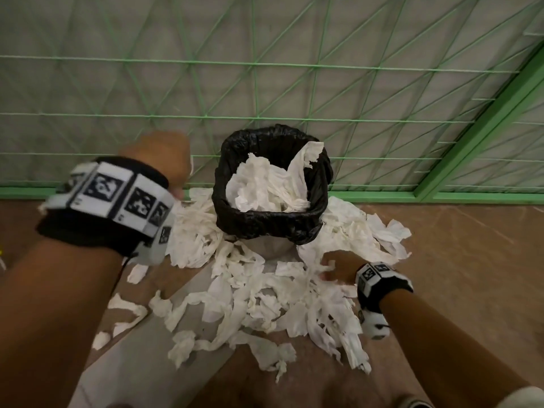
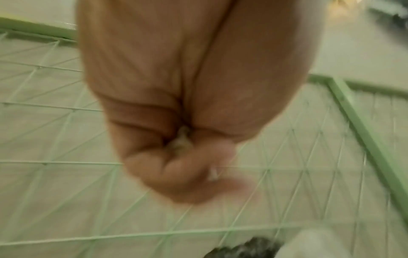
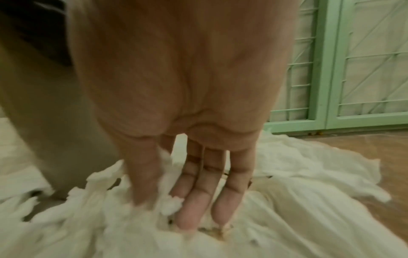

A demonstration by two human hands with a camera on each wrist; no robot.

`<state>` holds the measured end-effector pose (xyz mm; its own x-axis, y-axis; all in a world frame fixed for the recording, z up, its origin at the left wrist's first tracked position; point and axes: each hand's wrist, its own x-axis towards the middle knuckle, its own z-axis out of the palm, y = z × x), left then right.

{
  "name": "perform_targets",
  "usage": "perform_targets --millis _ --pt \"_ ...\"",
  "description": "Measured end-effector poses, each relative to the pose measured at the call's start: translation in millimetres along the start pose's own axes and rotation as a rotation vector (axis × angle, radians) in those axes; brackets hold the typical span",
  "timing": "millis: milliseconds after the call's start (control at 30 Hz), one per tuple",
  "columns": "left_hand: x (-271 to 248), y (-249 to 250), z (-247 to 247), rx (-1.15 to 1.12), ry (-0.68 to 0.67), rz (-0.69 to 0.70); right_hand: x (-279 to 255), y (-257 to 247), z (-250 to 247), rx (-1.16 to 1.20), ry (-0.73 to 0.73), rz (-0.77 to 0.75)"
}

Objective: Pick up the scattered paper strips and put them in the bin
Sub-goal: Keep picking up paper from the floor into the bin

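A bin [image 1: 270, 228] lined with a black bag stands by the fence, with crumpled white paper [image 1: 265, 187] inside. Several torn white paper strips [image 1: 265, 301] lie scattered around its foot. My left hand [image 1: 159, 160] is raised to the left of the bin. In the blurred left wrist view, this left hand [image 2: 183, 157] is a fist holding a small scrap of paper [image 2: 182, 141]. My right hand [image 1: 332, 266] is low, in front of the bin on the right. Here the right hand [image 3: 167, 209] has straight fingers pressed into the paper pile [image 3: 287, 218].
A green wire-mesh fence [image 1: 294, 83] with a green bottom rail [image 1: 441, 197] runs behind the bin. The floor [image 1: 471, 275] is brown, with a grey strip [image 1: 153, 348] running under the paper. In the right wrist view, the bin's wall [image 3: 44, 122] is close on the left.
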<state>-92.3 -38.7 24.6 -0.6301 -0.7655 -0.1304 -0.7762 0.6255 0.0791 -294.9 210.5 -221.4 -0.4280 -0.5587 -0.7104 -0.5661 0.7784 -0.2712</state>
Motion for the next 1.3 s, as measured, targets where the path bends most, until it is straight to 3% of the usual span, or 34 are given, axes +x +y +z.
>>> perform_targets --millis 100,133,200,233,333,433,500,567,667,733,800,867,1033,1167,1233,1300 --pt "-6.3 23.0 -32.1 -0.522 0.464 0.086 5.2 -6.8 -2.0 -0.149 0.098 -0.010" --pt "-8.0 32.7 -38.8 -0.679 0.545 0.099 2.5 -8.5 -9.0 -0.137 0.108 0.002" --pt "-6.3 50.9 -36.7 -0.830 0.499 0.166 -3.0 -6.0 -27.9 -0.079 0.162 0.009" --pt "-4.2 60.2 -28.7 -0.795 0.440 0.223 -6.5 -3.8 -39.2 0.007 0.204 0.003" --pt "2.9 73.2 18.4 -0.513 0.237 0.235 -22.3 -4.1 -76.5 0.301 0.348 0.017" --pt "2.2 72.1 67.4 -0.119 -0.035 0.295 -38.9 -3.5 -111.0 0.390 0.468 0.013" --pt "2.1 65.9 80.4 -0.069 -0.117 0.318 -53.4 -7.2 -134.3 0.445 0.529 -0.009" --pt "3.4 59.3 76.3 -0.159 -0.065 0.333 -66.8 -13.1 -157.5 0.529 0.597 -0.099" --pt "6.7 44.2 66.0 -0.381 0.222 0.263 -91.8 -32.4 -190.9 0.733 0.762 -0.278" --pt "13.8 23.9 65.3 -0.659 0.355 0.053 -111.4 -53.8 -208.6 0.785 0.890 -0.394" --pt "24.3 -2.3 83.9 -0.788 0.386 -0.168 -126.0 -76.7 -224.0 0.822 0.961 -0.501" --pt "29.3 -26.6 114.4 -0.741 0.304 -0.242 -137.3 -101.2 -235.6 0.807 1.008 -0.633" --pt "19.7 -71.8 201.2 -0.345 -0.050 -0.219 -144.3 -150.4 -236.3 0.413 1.191 -0.966" --pt "12.6 -85.4 254.2 -0.039 -0.425 -0.129 -121.0 -185.0 -212.3 0.516 1.212 -0.840" --pt "12.8 -78.1 257.6 -0.027 -0.477 -0.131 -107.1 -191.7 -194.8 0.323 1.078 -0.734" --pt "15.6 -67.3 257.2 -0.052 -0.497 -0.106 -97.9 -186.0 -181.8 0.134 0.693 -0.623"
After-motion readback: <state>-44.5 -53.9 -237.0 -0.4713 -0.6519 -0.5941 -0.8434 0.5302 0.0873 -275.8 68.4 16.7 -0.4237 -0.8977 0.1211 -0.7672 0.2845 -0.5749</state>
